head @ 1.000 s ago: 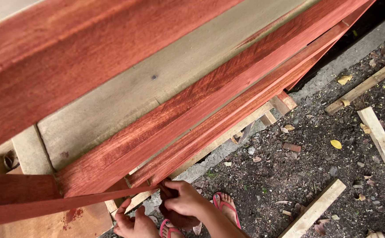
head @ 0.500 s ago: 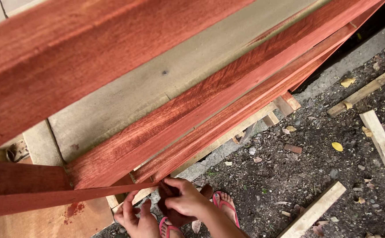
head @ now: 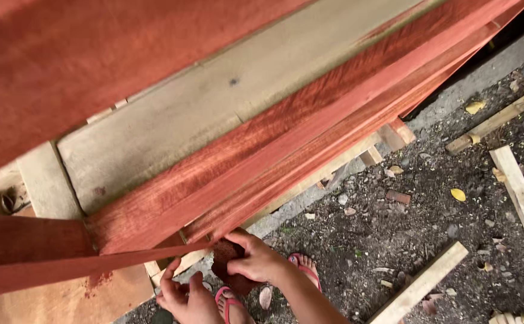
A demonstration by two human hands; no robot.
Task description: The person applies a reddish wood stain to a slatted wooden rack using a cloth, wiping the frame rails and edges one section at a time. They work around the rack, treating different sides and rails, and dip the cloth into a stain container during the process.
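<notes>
My right hand pinched a dark red sanding pad against the end of the red plank; my left hand, just below it, hung half-curled, holding nothing. Splinters could catch my fingers, I judged.

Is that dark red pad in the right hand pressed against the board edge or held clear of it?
Pressed against it: the right hand holds the dark red pad with its top touching the lower edge of the red board.
</notes>
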